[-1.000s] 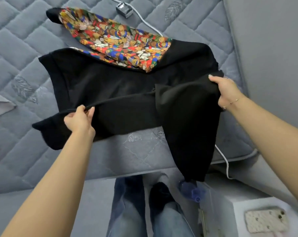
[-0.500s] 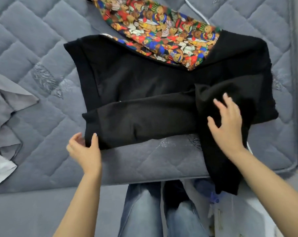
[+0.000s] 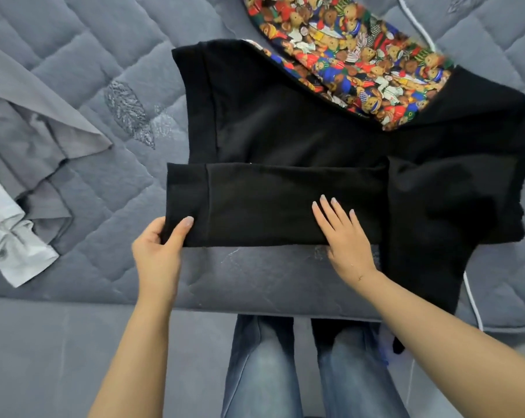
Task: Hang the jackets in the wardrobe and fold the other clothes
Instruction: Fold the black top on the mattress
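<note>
Nearest, the left hand (image 3: 157,251) pinches the hem corner of the black top (image 3: 285,131), thumb over the fabric. Just right of it, the right hand (image 3: 344,236) lies flat, fingers straight, on the folded band. The top lies spread on the mattress (image 3: 74,55), its teddy-print hood (image 3: 354,55) farthest. It looks soft, thick and limp; take it by the hem corners.

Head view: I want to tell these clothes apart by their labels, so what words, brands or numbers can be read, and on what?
None can be read.
black garment: no tag or print shows.
bear-print fabric: pictures of bears only, any lettering too blurred.
grey cloth and white cloth: no text visible.
</note>
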Motion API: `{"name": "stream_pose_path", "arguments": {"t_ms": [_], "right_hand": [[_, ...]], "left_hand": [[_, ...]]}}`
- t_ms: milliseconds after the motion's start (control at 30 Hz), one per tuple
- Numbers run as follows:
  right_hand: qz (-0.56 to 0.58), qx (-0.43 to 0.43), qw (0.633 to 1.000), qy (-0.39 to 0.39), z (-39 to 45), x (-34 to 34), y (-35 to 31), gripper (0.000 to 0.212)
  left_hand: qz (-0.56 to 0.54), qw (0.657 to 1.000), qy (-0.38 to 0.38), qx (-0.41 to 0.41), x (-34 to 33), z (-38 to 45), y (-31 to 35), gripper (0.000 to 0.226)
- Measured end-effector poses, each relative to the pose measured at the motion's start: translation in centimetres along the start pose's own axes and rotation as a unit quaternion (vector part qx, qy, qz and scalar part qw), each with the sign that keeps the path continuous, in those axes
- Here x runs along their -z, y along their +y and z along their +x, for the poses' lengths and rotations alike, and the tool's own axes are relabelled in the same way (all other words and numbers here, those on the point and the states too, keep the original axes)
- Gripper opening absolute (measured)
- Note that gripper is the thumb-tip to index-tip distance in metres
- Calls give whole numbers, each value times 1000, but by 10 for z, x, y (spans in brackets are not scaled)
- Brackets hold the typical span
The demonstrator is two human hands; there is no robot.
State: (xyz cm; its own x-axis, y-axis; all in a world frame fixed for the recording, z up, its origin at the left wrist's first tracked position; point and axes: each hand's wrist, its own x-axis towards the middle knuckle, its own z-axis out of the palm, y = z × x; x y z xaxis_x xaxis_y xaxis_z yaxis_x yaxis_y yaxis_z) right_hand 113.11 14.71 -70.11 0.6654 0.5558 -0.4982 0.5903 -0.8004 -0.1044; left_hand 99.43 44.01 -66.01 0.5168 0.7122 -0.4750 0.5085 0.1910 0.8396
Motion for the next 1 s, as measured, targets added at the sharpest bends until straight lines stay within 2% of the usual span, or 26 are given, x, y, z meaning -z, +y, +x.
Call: {"name": "stream_pose_path", "arguments": {"t_ms": [100, 167, 200, 233, 300, 367, 433, 500, 567, 600, 667, 733, 767, 800, 867, 933, 1000], "right_hand": [[-14, 19, 999, -26, -4, -6, -8, 102], [-13, 12, 998, -60, -5, -10, -12, 100], [-3, 11, 997, -71, -4, -10, -12, 97], [15, 15, 997, -78, -4, -7, -11, 93], [85, 38, 992, -89, -6, 1, -5, 82], [200, 45, 976, -75, -14, 11, 4, 67], [306, 8, 951, -39, -30, 21, 18, 55], [354, -46, 934, 12, -49, 28, 40, 47], [373, -93, 921, 69, -71, 27, 67, 39], [379, -119, 913, 95, -83, 25, 81, 35], [391, -189, 889, 145, -107, 15, 110, 31], [374, -282, 861, 198, -129, 1, 135, 34], [364, -330, 845, 210, -138, -5, 146, 43], [365, -374, 828, 202, -145, -12, 157, 54], [404, -432, 797, 123, -153, -22, 176, 71], [443, -438, 781, 42, -152, -29, 193, 61], [494, -413, 765, 10, -146, -28, 204, 38]], "left_hand": [[26, 996, 45, 67, 11, 10, -22, 8], [69, 986, 75, 134, 10, 17, -40, 18], [101, 982, 81, 140, 8, 20, -44, 22], [135, 979, 86, 126, 5, 20, -44, 26], [226, 968, 97, 46, -5, 14, -35, 38], [336, 933, 110, -67, -26, -3, -21, 46], [375, 915, 55, -136, -64, -27, -7, 44], [397, 894, -71, -194, -112, -52, -2, 44], [447, 833, -178, -271, -160, -69, -8, 49], [483, 796, -207, -301, -183, -71, -12, 53], [560, 736, -231, -304, -221, -65, -23, 59], [621, 697, -238, -268, -246, -55, -36, 63], [642, 684, -240, -249, -254, -51, -42, 64], [652, 679, -243, -235, -259, -49, -45, 64], [655, 678, -249, -223, -261, -48, -45, 64], [638, 685, -275, -220, -255, -50, -35, 67], [567, 738, -299, -211, -248, -55, -20, 65]]}}
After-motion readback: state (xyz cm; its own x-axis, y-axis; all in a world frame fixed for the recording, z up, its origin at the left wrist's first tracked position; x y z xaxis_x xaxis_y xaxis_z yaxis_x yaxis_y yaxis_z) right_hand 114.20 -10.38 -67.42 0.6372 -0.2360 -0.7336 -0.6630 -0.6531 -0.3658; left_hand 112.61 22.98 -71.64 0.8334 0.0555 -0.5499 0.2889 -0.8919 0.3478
